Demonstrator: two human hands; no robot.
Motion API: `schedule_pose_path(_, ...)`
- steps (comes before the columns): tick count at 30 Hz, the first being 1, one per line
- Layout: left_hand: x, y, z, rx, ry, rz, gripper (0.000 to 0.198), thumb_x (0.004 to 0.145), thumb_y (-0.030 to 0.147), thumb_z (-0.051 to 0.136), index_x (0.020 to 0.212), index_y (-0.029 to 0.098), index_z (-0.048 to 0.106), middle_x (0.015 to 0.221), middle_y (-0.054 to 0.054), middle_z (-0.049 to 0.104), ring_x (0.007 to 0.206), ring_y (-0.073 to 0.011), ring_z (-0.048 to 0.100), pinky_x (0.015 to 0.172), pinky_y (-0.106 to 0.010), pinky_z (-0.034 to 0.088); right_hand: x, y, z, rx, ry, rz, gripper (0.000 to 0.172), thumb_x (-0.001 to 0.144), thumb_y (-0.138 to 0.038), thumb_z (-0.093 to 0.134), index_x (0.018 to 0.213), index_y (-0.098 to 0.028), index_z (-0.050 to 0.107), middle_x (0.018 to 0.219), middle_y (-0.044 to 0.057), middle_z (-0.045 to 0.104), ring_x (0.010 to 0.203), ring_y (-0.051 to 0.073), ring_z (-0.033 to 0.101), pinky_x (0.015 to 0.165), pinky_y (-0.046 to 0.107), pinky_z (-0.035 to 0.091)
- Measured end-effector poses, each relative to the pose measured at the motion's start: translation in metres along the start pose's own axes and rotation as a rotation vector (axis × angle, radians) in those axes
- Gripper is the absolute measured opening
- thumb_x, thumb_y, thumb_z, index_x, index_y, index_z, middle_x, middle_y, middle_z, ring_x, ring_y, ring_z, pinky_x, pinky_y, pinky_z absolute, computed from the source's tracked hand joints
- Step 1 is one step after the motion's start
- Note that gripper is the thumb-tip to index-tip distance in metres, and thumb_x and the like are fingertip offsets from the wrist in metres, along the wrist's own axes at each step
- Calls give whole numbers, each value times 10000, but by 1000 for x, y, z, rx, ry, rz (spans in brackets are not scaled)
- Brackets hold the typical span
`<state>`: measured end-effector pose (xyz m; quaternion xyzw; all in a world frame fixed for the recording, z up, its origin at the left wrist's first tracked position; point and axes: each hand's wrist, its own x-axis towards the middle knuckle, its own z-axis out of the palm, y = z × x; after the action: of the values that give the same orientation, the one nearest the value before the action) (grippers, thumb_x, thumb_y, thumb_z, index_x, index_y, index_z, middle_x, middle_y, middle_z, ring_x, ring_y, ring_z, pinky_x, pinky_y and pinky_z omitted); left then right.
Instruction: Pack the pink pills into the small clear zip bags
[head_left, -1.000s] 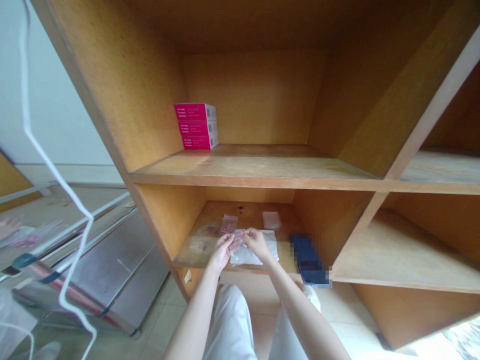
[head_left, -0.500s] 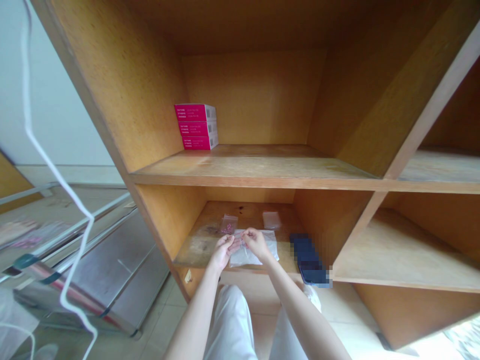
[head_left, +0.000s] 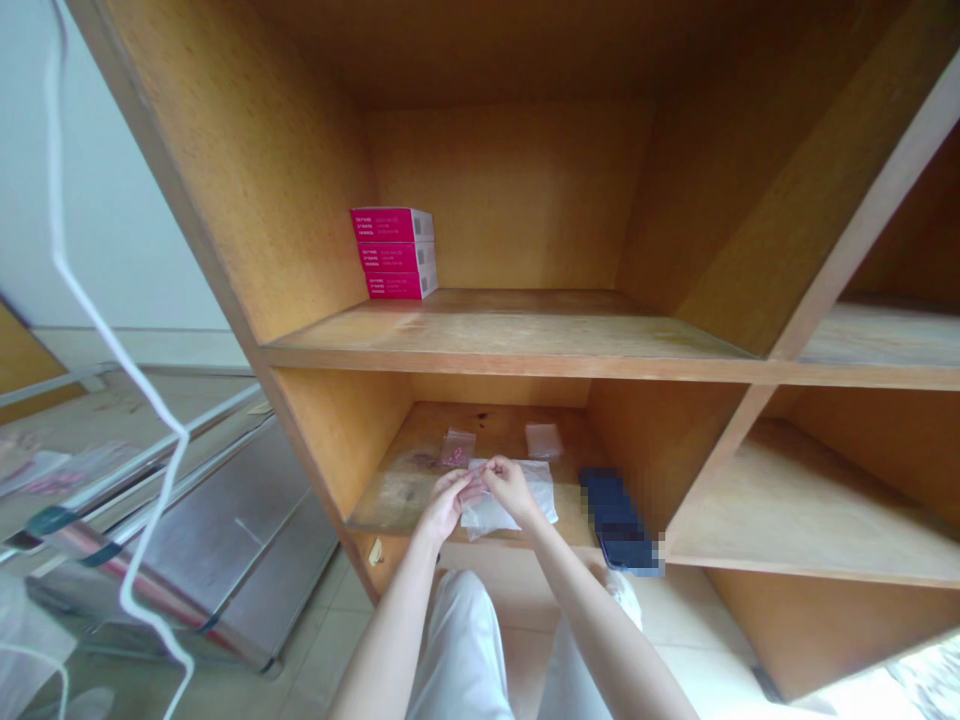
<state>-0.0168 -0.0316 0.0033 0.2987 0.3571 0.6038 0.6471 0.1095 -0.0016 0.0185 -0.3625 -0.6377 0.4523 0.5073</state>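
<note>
My left hand [head_left: 448, 506] and my right hand [head_left: 511, 489] are over the lower wooden shelf [head_left: 397, 500]. Their fingertips meet and pinch the upper left edge of a clear plastic bag [head_left: 535, 492] lying on the shelf. Whatever else lies between the fingers is too small to make out. Behind my left hand lies a small zip bag with pink pieces inside [head_left: 457, 449]. Behind my right hand is a second small clear bag [head_left: 544, 440].
Three stacked magenta boxes [head_left: 393, 253] stand on the upper shelf. A dark blue object [head_left: 615, 515], partly pixelated, lies at the lower shelf's right edge. A white cable [head_left: 79, 280] hangs at the left, beside a metal rack [head_left: 225, 530].
My right hand has moved slightly left and its fingers reach further toward my left hand. The large plastic bag has shifted a little under them.
</note>
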Motion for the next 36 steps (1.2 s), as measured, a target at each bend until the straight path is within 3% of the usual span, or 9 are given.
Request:
schedule_pose_path(14,5,-6,-9,12,61,3,134,644,136,672,754,117,597,733,-58,684,609,-130,639,579,-211,503,-2,8,7,-168,11,12,121,666,-207,477,660,-158,588,622,10,599,593,133,525,565,226,408)
schedule_pose_path(25,4,-6,-5,46,33,31,177,601,197,707,707,127,584,730,-54,676,670,-160,637,620,-246,492,-5,-3,5,-289,23,-26,143,683,-190,462,643,-156,595,607,15,602,555,124,515,538,217,374)
schedule_pose_path(30,5,-8,-7,31,54,26,188,590,194,717,689,130,571,699,-31,664,610,-123,619,564,-203,475,-8,-8,6,-275,29,-42,159,703,-193,464,674,-162,617,631,27,626,576,137,545,547,221,391)
schedule_pose_path(36,6,-9,-9,-27,45,46,170,611,184,706,718,122,589,758,-48,677,671,-140,638,672,-255,504,-8,-18,5,-263,-17,-52,186,730,-230,479,655,-167,637,638,39,644,567,146,561,552,230,403)
